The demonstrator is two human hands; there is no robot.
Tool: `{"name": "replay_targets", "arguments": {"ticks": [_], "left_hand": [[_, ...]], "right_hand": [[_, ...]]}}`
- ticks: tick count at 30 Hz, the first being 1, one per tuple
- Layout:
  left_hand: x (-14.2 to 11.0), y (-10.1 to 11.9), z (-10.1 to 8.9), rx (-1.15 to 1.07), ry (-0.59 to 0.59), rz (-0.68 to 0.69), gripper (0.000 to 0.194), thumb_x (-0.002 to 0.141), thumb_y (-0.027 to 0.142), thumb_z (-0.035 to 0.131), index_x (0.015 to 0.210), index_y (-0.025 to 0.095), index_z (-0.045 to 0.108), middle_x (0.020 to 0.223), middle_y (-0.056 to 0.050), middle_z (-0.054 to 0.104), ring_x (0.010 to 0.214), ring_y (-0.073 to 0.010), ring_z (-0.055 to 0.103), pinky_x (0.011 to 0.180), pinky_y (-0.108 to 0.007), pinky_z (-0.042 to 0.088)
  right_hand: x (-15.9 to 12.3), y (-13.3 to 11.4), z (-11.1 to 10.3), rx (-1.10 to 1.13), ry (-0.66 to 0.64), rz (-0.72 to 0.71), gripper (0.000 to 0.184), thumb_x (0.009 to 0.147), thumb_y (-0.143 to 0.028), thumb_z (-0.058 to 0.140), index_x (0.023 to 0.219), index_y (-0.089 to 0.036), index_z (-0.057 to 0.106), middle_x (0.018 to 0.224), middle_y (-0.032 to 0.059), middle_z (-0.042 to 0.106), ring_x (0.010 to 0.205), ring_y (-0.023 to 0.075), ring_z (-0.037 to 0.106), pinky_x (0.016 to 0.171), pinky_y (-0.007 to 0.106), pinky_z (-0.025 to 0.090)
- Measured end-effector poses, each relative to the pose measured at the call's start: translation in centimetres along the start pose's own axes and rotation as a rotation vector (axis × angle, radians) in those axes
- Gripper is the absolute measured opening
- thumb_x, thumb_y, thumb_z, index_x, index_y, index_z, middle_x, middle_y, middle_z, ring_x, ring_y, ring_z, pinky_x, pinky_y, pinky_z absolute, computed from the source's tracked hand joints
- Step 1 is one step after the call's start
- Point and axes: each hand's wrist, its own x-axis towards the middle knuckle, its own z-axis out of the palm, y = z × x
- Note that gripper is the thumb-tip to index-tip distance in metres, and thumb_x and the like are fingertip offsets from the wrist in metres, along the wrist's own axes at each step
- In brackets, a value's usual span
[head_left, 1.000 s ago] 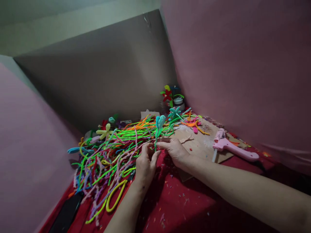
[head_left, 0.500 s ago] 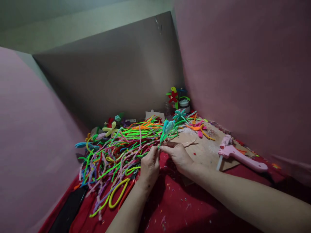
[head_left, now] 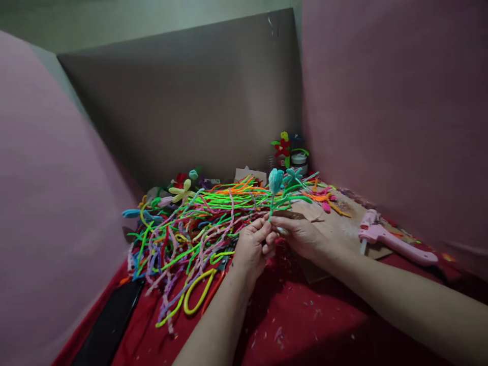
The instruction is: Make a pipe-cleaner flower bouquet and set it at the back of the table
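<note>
A pipe-cleaner flower [head_left: 276, 181] with a turquoise head and a green stem stands upright between my hands. My left hand [head_left: 256, 244] pinches the lower stem between thumb and fingers. My right hand [head_left: 299, 231] closes on the same stem from the other side, its fingertips touching those of the left. The stem's lower end is hidden by the fingers. Just behind and left of the hands lies a heap of loose pipe cleaners [head_left: 224, 203] in green, orange, pink and purple.
A pink glue gun [head_left: 396, 241] rests on a cardboard sheet [head_left: 343, 231] at the right. Scissors with a yellow handle [head_left: 200, 292] lie by my left forearm. A black flat object [head_left: 109, 325] is at the lower left. Finished flowers [head_left: 282, 147] stand near a white-lidded jar [head_left: 299, 163].
The whole view has shifted, so the scene sits further right. The flower is more upright, its head turned, and my left hand's fingers now show curled around the stem.
</note>
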Motion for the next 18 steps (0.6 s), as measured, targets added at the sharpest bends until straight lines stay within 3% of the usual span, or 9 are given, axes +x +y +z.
{"name": "replay_targets", "arguments": {"ticks": [7, 9, 12, 18], "left_hand": [[-0.2, -0.4, 0.7, 0.063, 0.062, -0.004, 0.026, 0.073, 0.038, 0.063, 0.074, 0.017, 0.048, 0.047, 0.009, 0.042, 0.032, -0.0018, 0.023, 0.031, -0.014, 0.019], [-0.2, -0.6, 0.7, 0.223, 0.130, 0.085, 0.024, 0.075, 0.038, 0.061, 0.075, 0.017, 0.050, 0.049, 0.008, 0.045, 0.034, -0.0032, 0.030, 0.034, -0.016, 0.025], [-0.3, -1.0, 0.3, 0.575, 0.277, 0.322, 0.017, 0.077, 0.032, 0.058, 0.083, 0.017, 0.053, 0.060, 0.004, 0.053, 0.048, -0.0084, 0.048, 0.047, -0.019, 0.038], [-0.6, -1.4, -0.3, 1.164, 0.437, 0.628, 0.017, 0.080, 0.025, 0.054, 0.096, 0.021, 0.052, 0.081, -0.004, 0.064, 0.071, -0.0182, 0.062, 0.064, -0.027, 0.045]], "right_hand": [[-0.4, -0.1, 0.2, -0.012, 0.096, -0.030, 0.008, 0.066, -0.022, 0.068, 0.065, -0.016, 0.062, 0.064, -0.0007, 0.058, 0.058, 0.0108, 0.050, 0.058, 0.025, 0.038], [-0.7, -0.4, 0.6, -0.059, 0.155, -0.078, 0.008, 0.065, -0.022, 0.069, 0.067, -0.016, 0.064, 0.065, -0.0007, 0.059, 0.058, 0.0110, 0.049, 0.059, 0.026, 0.038], [-1.2, -0.9, 1.2, -0.125, 0.232, -0.139, 0.010, 0.062, -0.021, 0.071, 0.069, -0.017, 0.067, 0.067, -0.0003, 0.062, 0.064, 0.0125, 0.052, 0.064, 0.027, 0.039], [-1.2, -1.0, 2.1, -0.117, 0.233, -0.170, 0.009, 0.063, -0.023, 0.068, 0.067, -0.016, 0.067, 0.069, 0.0012, 0.064, 0.068, 0.0141, 0.054, 0.067, 0.028, 0.040]]}}
